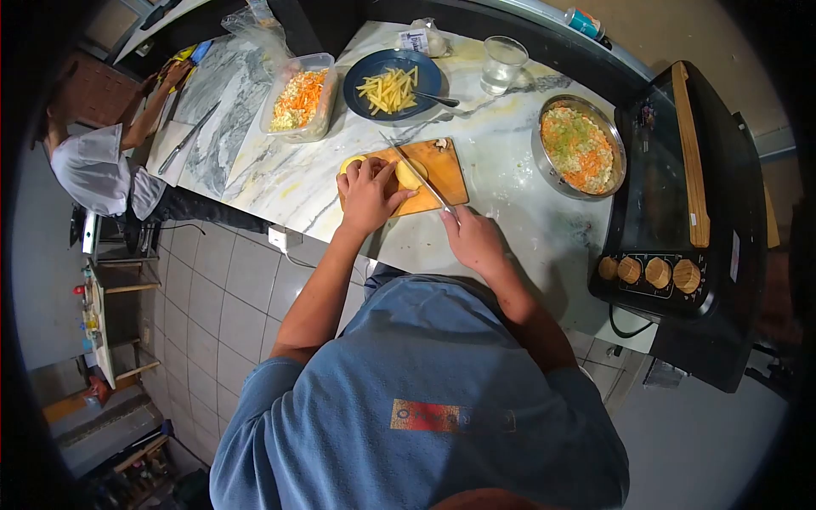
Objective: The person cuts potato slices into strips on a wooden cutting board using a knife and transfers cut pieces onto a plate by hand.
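On the wooden cutting board [444, 174] lies a yellow potato piece [411, 174], with another yellow piece [353, 161] at the board's left edge. My left hand [369, 194] rests on the pieces, fingers bent and pressed down on them. My right hand [473, 240] is closed round the handle of a knife [422, 178], whose blade slants up and left across the potato piece. Small dark and pale scraps [441, 144] sit at the board's upper right corner. Beyond the board, a dark blue plate [355, 88] bears cut yellow sticks [389, 90] and a utensil.
A plastic container [323, 119] of shredded vegetables stands behind left, a glass [503, 66] behind, a metal bowl [544, 158] of shredded vegetables to the right. A black oven [722, 221] borders the right side. Another person [98, 170] works at the left.
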Demonstrator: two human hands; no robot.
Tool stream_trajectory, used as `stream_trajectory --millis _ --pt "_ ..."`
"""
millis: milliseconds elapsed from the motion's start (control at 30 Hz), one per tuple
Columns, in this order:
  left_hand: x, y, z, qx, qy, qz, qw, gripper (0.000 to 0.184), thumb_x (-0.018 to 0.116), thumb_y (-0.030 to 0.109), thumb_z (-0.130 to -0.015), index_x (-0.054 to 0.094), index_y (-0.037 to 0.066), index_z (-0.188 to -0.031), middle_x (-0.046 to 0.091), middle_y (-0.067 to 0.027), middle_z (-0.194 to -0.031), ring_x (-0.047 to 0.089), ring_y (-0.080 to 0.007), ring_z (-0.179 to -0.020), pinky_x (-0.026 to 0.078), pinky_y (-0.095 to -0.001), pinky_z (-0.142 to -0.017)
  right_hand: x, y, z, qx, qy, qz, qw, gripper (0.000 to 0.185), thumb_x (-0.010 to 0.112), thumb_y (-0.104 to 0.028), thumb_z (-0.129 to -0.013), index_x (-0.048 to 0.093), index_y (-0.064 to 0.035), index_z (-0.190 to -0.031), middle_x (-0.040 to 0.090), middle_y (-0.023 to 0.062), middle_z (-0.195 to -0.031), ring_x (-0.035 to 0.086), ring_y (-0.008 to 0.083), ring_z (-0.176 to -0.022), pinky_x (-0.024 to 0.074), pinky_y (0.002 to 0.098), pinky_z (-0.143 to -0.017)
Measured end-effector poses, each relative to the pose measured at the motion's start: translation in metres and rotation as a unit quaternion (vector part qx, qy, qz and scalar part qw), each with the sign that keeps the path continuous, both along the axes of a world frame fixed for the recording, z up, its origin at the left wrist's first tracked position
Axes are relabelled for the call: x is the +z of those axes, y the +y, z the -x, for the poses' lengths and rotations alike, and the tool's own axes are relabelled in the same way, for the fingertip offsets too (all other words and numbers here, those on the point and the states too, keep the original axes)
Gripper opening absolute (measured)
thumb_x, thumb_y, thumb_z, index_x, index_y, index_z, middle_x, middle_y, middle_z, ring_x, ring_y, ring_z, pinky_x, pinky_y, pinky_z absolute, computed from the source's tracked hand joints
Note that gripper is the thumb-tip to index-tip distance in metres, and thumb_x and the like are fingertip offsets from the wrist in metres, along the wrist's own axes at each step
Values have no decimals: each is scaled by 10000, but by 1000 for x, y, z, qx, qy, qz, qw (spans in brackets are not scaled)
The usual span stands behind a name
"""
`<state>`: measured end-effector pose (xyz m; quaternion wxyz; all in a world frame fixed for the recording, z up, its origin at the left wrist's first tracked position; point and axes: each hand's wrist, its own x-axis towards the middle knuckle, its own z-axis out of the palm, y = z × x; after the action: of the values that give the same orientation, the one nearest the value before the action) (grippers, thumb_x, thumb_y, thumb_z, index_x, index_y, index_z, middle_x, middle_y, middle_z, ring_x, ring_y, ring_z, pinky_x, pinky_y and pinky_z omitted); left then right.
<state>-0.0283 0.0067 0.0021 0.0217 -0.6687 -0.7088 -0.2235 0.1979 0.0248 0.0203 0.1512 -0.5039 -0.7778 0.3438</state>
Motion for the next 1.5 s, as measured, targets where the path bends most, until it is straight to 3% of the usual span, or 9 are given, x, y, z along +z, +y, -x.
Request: stream_trajectory --millis 367,433,467,500,567,600,700,1033,1500 --pt "6 2 5 0 -25 -17 1000 487 751 447 -783 703 117 -1137 605 -68 -1136 487 -293 -1106 334 -433 -936 2 4 7 8 -48 -15 999 450 436 -403 -1008 573 23 -951 645 287 -758 631 483 -764 482 567 -697" --pt "0 13 14 -18 -135 -53 989 356 738 361 -825 714 86 -1050 643 -98 -1053 547 -292 -1041 396 -396 -908 2 5 8 8 -48 -11 999 449 437 -404 -1008 569 22 -959 646 286 -759 632 483 -763 483 567 -694" --pt "-4 19 17 -29 -151 -112 982 257 693 281 -887 709 44 -983 686 -120 -904 632 -262 -853 479 -359 -790 1 6 9 9 -48 -8 999 448 437 -405 -1008 566 22 -966 647 285 -760 634 483 -762 485 567 -692" --pt "2 19 13 -29 -152 -109 982 257 693 281 -887 709 44 -983 686 -120 -904 632 -262 -853 479 -359 -790 0 6 8 9 -49 -5 999 448 437 -405 -1008 566 22 -966 647 285 -760 634 483 -762 485 567 -692" --pt "22 20 4 74 -357 -9 931 256 659 261 -921 696 13 -975 696 -116 -792 652 -225 -688 508 -349 -675 -4 6 8 14 -45 -12 999 442 440 -404 -1008 559 19 -963 649 286 -769 634 485 -763 485 570 -691" --pt "22 25 4 66 -333 -33 940 302 628 286 -945 690 -9 -931 682 -109 -698 631 -188 -576 495 -326 -584 -4 5 9 14 -46 -9 999 442 440 -404 -1008 559 19 -963 649 286 -769 634 485 -763 485 570 -691" --pt "32 33 1 111 -353 129 920 365 625 336 -942 691 -18 -881 674 -122 -684 629 -195 -594 494 -331 -600 -4 4 10 8 -42 9 999 436 442 -401 -1008 554 17 -957 650 286 -775 633 485 -769 484 573 -694" --pt "12 49 7 116 -364 152 912 422 638 381 -930 693 -28 -841 663 -130 -670 600 -205 -576 484 -346 -597 -4 3 14 0 -62 30 998 436 434 -408 -1010 551 11 -981 656 278 -779 640 480 -774 490 567 -700" --pt "12 57 12 92 -473 182 857 387 631 341 -962 653 -8 -796 561 -8 -591 480 -88 -501 388 -277 -480 1 -6 23 -27 -75 76 994 403 451 -373 -1006 560 15 -997 663 282 -808 644 483 -806 499 569 -729"
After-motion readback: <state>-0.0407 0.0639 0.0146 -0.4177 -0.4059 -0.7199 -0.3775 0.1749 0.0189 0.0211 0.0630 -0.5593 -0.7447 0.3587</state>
